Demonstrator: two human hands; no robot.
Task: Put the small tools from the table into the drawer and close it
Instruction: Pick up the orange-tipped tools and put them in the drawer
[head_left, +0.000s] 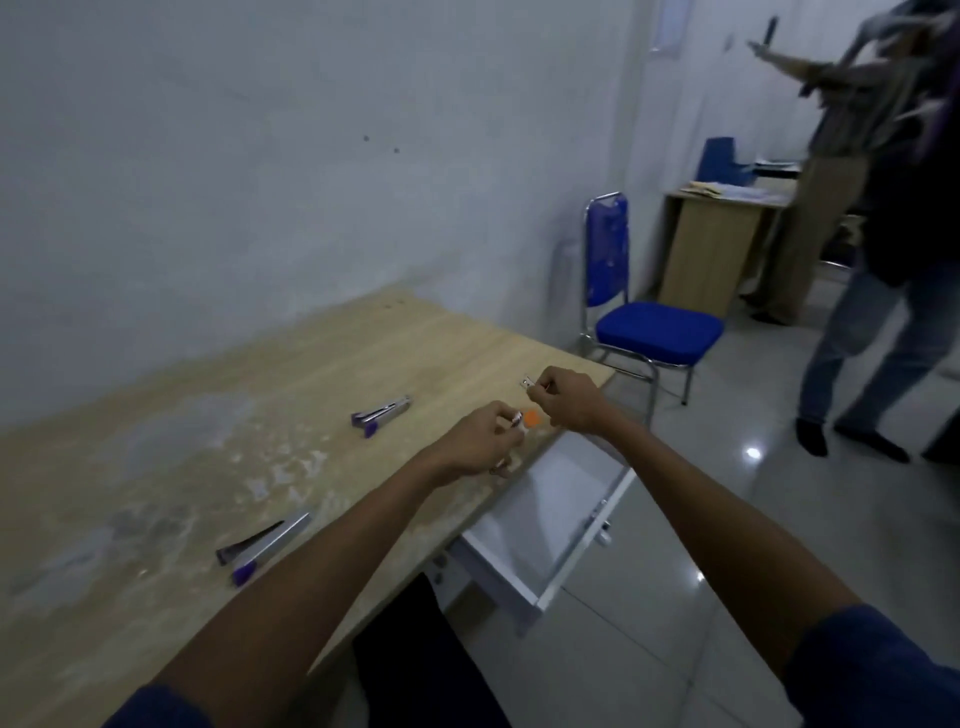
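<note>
My left hand is closed around a small metal tool just above the wooden table, near its right edge. My right hand pinches another small silver tool by its end. A small orange item lies on the table between both hands. One purple-handled stapler rests at mid-table. A second one lies opened up nearer to me. The white drawer stands pulled open below the table's right edge, under my hands.
A blue chair stands beyond the table's far right corner. A wooden desk with papers is against the back wall. Two people stand on the tiled floor at the right.
</note>
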